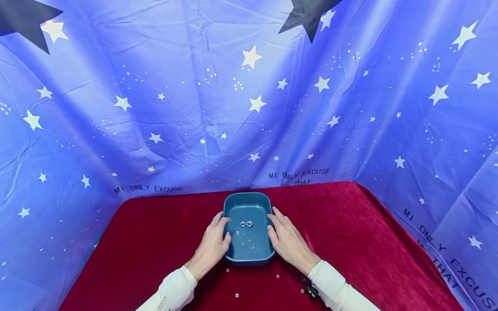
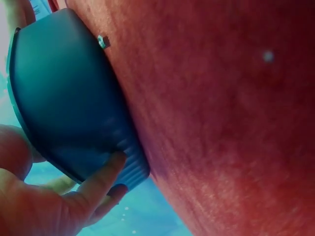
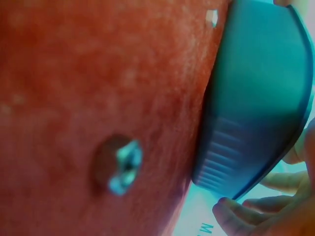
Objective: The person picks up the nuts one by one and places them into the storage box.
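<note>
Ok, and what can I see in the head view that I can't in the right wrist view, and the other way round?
Only the head view shows inside the blue tray: two larger nuts and several smaller pieces. It also shows both white sleeves.

Only the right wrist view shows the row of ridges on the tray's outer wall.

Both show the tray, the right hand at it, and loose nuts on the red cloth.

White left sleeve [image 1: 179,285], faint grey lettering [image 1: 161,303]; white right sleeve [image 1: 330,280], small black device [image 1: 311,290] beside.
</note>
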`<action>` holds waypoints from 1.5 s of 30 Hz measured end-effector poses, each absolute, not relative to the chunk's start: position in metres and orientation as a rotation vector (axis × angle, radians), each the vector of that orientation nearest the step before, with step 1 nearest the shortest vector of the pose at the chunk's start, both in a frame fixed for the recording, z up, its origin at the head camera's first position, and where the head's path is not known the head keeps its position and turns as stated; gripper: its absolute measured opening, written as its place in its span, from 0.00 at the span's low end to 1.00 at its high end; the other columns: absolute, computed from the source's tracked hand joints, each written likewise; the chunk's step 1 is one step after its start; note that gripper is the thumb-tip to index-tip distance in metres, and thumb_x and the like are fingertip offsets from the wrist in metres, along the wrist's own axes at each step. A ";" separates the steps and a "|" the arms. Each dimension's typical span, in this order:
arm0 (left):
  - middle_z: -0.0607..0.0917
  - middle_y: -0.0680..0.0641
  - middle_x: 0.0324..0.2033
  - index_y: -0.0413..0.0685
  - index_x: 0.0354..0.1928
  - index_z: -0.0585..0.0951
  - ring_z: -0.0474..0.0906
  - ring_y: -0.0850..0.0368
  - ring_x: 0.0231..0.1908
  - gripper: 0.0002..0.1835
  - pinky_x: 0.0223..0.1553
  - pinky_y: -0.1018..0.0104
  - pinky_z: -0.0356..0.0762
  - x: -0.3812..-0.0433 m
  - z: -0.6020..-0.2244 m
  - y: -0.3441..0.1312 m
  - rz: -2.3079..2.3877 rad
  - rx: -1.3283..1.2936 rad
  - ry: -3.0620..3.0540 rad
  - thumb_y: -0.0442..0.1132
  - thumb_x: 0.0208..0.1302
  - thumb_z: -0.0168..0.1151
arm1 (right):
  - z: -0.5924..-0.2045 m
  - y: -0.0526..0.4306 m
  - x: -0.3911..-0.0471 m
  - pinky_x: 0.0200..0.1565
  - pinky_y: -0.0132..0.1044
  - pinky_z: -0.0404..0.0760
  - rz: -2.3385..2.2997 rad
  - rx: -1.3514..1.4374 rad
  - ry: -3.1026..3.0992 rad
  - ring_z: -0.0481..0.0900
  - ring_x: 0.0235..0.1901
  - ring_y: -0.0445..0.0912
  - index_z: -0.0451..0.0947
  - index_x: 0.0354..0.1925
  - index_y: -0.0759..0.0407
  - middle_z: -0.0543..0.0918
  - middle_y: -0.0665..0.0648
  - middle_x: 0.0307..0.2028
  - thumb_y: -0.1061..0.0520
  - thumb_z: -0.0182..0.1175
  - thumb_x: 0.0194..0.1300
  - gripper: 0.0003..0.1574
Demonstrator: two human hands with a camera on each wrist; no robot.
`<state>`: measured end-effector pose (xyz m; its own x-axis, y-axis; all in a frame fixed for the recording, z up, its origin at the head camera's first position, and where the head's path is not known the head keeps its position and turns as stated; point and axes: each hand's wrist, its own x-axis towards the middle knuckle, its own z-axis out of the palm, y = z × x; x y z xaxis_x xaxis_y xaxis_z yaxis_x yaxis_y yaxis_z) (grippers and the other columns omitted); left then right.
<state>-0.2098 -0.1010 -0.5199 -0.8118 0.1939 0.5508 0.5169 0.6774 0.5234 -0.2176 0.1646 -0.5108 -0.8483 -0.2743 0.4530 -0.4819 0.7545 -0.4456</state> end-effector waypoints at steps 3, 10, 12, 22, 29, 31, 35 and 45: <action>0.77 0.22 0.68 0.26 0.70 0.75 0.83 0.28 0.63 0.28 0.62 0.39 0.83 -0.208 -0.521 -0.102 -1.007 -0.507 -2.461 0.23 0.68 0.63 | -0.511 0.167 -0.214 0.73 0.61 0.75 0.804 0.568 -2.611 0.77 0.71 0.66 0.79 0.70 0.69 0.73 0.71 0.77 0.57 0.61 0.81 0.26; 0.84 0.24 0.62 0.20 0.77 0.65 0.89 0.35 0.57 0.35 0.57 0.42 0.86 -0.200 -0.506 -0.099 -1.072 -0.357 -2.619 0.21 0.70 0.63 | -0.510 0.176 -0.205 0.72 0.62 0.76 0.794 0.542 -2.639 0.77 0.72 0.66 0.80 0.70 0.66 0.75 0.68 0.77 0.54 0.62 0.82 0.26; 0.85 0.24 0.60 0.20 0.76 0.67 0.89 0.37 0.56 0.34 0.57 0.43 0.87 -0.201 -0.506 -0.099 -1.065 -0.339 -2.640 0.22 0.70 0.62 | -0.510 0.180 -0.203 0.72 0.63 0.75 0.794 0.541 -2.645 0.77 0.73 0.66 0.80 0.70 0.66 0.75 0.68 0.76 0.54 0.62 0.82 0.27; 0.84 0.28 0.65 0.26 0.79 0.67 0.85 0.37 0.63 0.35 0.65 0.41 0.82 -0.198 -0.504 -0.102 -1.053 -0.296 -2.730 0.30 0.74 0.63 | -0.509 0.197 -0.188 0.71 0.63 0.76 0.724 0.562 -2.655 0.78 0.70 0.68 0.80 0.69 0.68 0.77 0.71 0.73 0.58 0.64 0.79 0.26; 0.85 0.30 0.64 0.30 0.80 0.67 0.85 0.37 0.63 0.35 0.64 0.40 0.83 -0.197 -0.503 -0.104 -1.026 -0.280 -2.753 0.32 0.74 0.64 | -0.512 0.204 -0.175 0.68 0.59 0.79 0.622 0.634 -2.658 0.82 0.66 0.64 0.82 0.65 0.70 0.84 0.69 0.66 0.61 0.68 0.75 0.24; 0.85 0.30 0.65 0.30 0.80 0.67 0.86 0.37 0.63 0.35 0.64 0.40 0.83 -0.196 -0.503 -0.104 -1.040 -0.276 -2.754 0.32 0.74 0.63 | -0.512 0.205 -0.172 0.67 0.56 0.81 0.581 0.658 -2.655 0.83 0.64 0.61 0.84 0.63 0.69 0.86 0.66 0.62 0.61 0.69 0.74 0.23; 0.86 0.31 0.63 0.31 0.81 0.66 0.89 0.41 0.57 0.36 0.59 0.42 0.86 -0.197 -0.504 -0.104 -1.086 -0.260 -2.757 0.32 0.75 0.62 | -0.511 0.207 -0.166 0.63 0.52 0.84 0.502 0.710 -2.659 0.85 0.58 0.56 0.87 0.56 0.66 0.90 0.60 0.52 0.61 0.70 0.72 0.16; 0.89 0.31 0.56 0.26 0.79 0.65 0.91 0.41 0.51 0.33 0.54 0.44 0.89 -0.197 -0.506 -0.103 -1.193 -0.224 -2.756 0.32 0.78 0.59 | -0.506 0.218 -0.153 0.52 0.47 0.87 0.238 0.810 -2.687 0.84 0.45 0.52 0.88 0.49 0.63 0.88 0.56 0.43 0.59 0.73 0.68 0.13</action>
